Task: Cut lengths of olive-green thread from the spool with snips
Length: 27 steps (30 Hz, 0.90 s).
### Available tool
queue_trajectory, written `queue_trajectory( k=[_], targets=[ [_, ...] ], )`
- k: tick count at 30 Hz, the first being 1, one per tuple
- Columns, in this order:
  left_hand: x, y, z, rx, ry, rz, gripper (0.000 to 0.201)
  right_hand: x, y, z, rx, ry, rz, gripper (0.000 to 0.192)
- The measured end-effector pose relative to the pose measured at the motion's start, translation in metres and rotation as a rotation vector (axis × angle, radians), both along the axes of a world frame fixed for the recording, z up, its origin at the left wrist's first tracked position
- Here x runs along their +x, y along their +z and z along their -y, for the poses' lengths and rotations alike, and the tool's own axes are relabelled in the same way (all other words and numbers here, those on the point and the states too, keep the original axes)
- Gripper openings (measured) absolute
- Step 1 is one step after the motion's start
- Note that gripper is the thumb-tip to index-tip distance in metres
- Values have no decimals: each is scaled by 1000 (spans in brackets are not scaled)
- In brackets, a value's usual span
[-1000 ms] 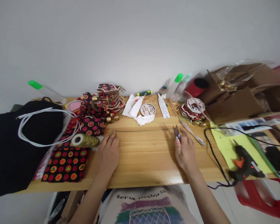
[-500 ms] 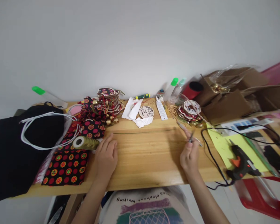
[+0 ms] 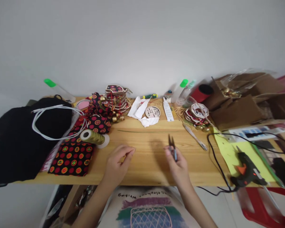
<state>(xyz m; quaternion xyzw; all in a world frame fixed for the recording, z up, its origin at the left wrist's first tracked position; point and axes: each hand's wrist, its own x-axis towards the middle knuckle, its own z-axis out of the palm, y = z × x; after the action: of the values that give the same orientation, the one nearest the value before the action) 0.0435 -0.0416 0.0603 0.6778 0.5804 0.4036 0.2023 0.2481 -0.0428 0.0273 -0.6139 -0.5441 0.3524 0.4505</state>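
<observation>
My right hand [image 3: 180,163] holds small thread snips [image 3: 172,148], their two dark blades pointing up and away from me, over the near middle of the table. My left hand [image 3: 118,162] hovers to the left with thumb and forefinger pressed together; whether anything is pinched there is too small to make out. Beyond both hands a thin dark cord [image 3: 147,131] lies straight across the wood. A spool of olive thread [image 3: 95,138] rests tilted beside the left hand, near a folded patterned cloth [image 3: 71,160]. To the right of the snips lies a slim silver pen-like tool [image 3: 195,136].
Stacked patterned ornaments with bells [image 3: 116,98] stand at back left, a round printed disc [image 3: 153,111] and white paper at the centre. On the right are a hot glue gun [image 3: 248,171], its black cable, and cardboard boxes [image 3: 237,110]. A black bag [image 3: 30,139] covers the left end.
My right hand has moved left and inward with the snips. My left hand has come off the cord's left end, moved right, and closed its fingertips. The view has shifted slightly.
</observation>
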Motion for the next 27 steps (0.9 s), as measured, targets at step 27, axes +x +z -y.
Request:
queue_trajectory(
  k=[27],
  targets=[
    [11,8,7,66,-201,-29,11,-36,31,-11,-175,394,-298,21]
  ],
)
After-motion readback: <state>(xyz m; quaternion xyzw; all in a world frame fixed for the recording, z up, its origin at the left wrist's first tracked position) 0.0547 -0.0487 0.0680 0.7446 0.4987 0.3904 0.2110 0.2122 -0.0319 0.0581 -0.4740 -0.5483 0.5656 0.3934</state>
